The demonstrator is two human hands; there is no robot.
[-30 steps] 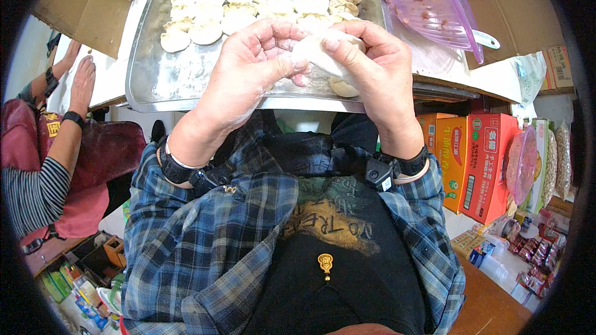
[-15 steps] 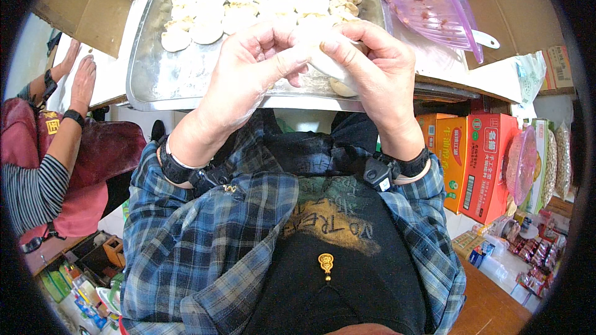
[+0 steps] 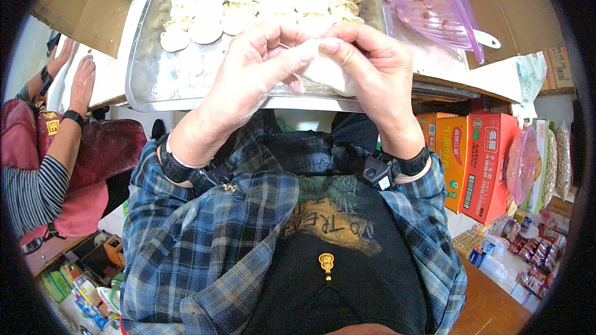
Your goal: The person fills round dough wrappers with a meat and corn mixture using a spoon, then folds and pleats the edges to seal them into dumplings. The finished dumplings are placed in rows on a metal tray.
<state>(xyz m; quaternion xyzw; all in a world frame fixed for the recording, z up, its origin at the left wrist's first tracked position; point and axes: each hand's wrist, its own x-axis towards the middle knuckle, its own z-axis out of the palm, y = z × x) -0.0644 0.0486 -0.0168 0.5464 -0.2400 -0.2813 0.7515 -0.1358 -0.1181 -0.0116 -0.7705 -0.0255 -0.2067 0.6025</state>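
Note:
A white dumpling [image 3: 330,74] of soft dough is pinched between my two hands above the near edge of a metal tray [image 3: 149,77]. My left hand [image 3: 251,77] closes thumb and fingers on its left upper edge. With thumb against forefinger, my right hand [image 3: 380,68] grips the upper right edge. The dough's rounded belly hangs below my fingertips; any filling is hidden. Beyond my hands, rows of finished dumplings [image 3: 208,25] lie close together on the tray, pale and overexposed at the back.
A purple plastic basin [image 3: 428,9] with reddish smears and a white-handled utensil [image 3: 486,39] stands right of the tray. Cardboard [image 3: 81,6] flanks the table. At far left, another person's hands [image 3: 82,84] rest on the table. Red and orange boxes [image 3: 490,167] stand at right.
The dumpling has turned in my fingers, so more of its white rounded side shows now. My hands have shifted only slightly; the tray and basin stay put.

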